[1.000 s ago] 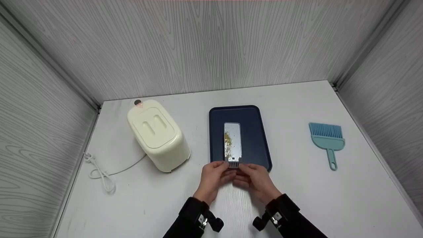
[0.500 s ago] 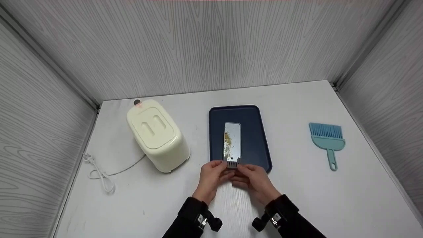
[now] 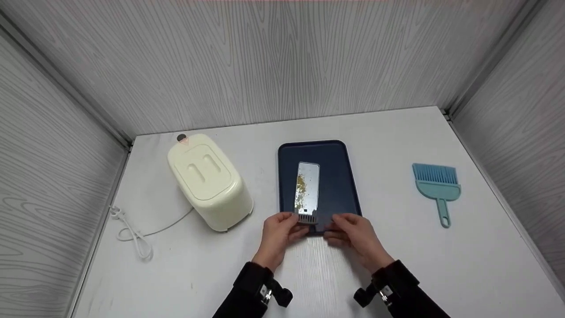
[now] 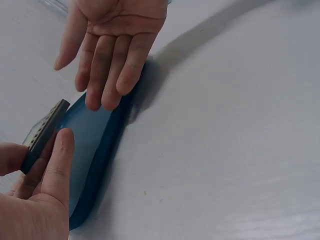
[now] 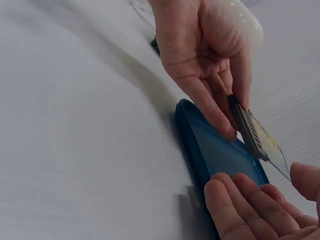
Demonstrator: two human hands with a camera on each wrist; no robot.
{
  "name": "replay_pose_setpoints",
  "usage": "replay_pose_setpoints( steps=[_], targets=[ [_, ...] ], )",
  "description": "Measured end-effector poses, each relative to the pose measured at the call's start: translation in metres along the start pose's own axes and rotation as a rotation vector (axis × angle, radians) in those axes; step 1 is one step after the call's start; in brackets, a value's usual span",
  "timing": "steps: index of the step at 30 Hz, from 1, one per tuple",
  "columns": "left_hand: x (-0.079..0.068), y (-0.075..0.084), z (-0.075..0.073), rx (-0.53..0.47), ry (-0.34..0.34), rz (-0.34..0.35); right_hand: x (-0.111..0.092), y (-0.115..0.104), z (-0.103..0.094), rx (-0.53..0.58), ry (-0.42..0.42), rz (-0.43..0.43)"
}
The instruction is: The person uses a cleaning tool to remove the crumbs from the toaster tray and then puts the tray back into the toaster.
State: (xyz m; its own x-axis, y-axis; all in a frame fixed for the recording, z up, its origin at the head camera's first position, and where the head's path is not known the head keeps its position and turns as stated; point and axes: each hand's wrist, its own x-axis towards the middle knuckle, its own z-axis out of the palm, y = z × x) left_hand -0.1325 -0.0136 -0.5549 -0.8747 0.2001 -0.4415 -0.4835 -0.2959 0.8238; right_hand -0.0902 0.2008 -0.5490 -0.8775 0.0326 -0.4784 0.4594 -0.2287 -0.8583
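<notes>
A shiny metal crumb tray (image 3: 312,187) with a slotted grey front edge carries yellow-brown crumbs along its left side. My left hand (image 3: 277,232) pinches the left corner of that slotted edge between thumb and fingers, holding the piece over a dark blue tray (image 3: 340,185). In the left wrist view the grey edge (image 4: 46,134) is tilted above the blue tray. To the right, apart from the crumb tray, is my right hand (image 3: 357,236), its fingers extended and holding nothing. The right wrist view has its fingers (image 5: 250,210) near the blue tray's rim.
A cream toaster (image 3: 205,172) with a lid stands at the left, and its white cord (image 3: 137,238) lies coiled beside it. A teal hand brush (image 3: 438,190) lies at the right on the white table (image 3: 185,274). Wood-grain panels (image 3: 282,62) enclose the table.
My right hand has released the crumb tray's edge and moved right. The crumb tray, now in my left hand alone, has shifted slightly left and tilted.
</notes>
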Motion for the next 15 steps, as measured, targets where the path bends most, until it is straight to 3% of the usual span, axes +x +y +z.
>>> replay_pose_setpoints(
  steps=[11, 15],
  targets=[
    [0.002, 0.005, -0.007, 0.031, 0.015, 0.007, 0.000, -0.031, -0.067, -0.210, 0.196, -0.119],
    [0.003, 0.006, -0.007, 0.027, 0.017, 0.000, 0.001, -0.040, -0.099, -0.364, 0.299, -0.118]
  ],
)
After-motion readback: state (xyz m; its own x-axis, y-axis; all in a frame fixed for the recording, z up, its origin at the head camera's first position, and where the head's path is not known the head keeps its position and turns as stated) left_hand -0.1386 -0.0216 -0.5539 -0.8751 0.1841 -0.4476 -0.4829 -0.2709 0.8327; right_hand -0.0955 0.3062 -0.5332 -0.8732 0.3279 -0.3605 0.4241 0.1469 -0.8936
